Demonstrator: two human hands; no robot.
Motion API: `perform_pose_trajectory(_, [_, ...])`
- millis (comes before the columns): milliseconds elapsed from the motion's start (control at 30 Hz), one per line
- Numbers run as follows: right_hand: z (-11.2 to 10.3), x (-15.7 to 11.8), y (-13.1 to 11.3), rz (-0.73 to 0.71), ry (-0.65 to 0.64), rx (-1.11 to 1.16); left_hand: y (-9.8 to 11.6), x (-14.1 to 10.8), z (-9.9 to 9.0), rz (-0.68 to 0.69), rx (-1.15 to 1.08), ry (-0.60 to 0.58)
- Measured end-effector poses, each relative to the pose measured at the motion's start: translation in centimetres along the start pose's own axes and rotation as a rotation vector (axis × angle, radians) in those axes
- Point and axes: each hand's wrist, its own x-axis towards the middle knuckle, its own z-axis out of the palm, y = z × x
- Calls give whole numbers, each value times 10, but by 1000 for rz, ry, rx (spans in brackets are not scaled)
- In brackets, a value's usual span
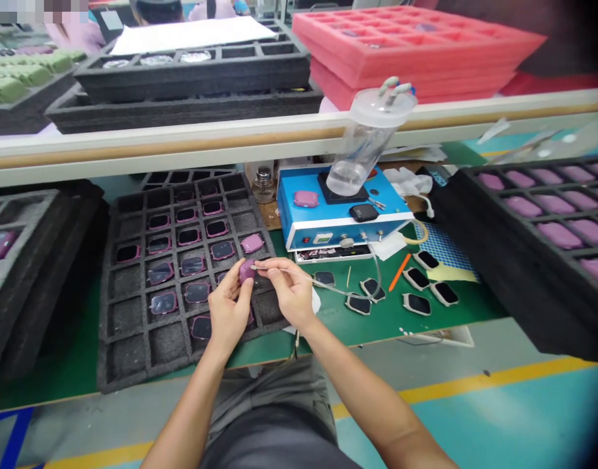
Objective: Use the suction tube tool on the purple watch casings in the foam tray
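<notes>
My left hand is closed on a small purple watch case, held above the foam tray. Between the thumb and fingers of my right hand is the end of a thin clear tube, its tip at the case. Whether the tip touches the case I cannot tell. The tube loops back to the front of a blue control box. Beneath my left hand lies a dark grey foam tray whose compartments hold several purple-rimmed watch faces; one pink-purple case lies back up.
Silver-rimmed watches and an orange stick lie on the green mat right of my hands. A clear cylinder leans on the box. Foam trays stand at both sides. A shelf edge crosses above, with red foam trays.
</notes>
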Motion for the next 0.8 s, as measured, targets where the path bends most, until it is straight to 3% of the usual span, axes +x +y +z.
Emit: perform_pose_trajectory(800, [-1, 2, -3, -2, 0, -28, 0, 1, 2, 5, -7, 13])
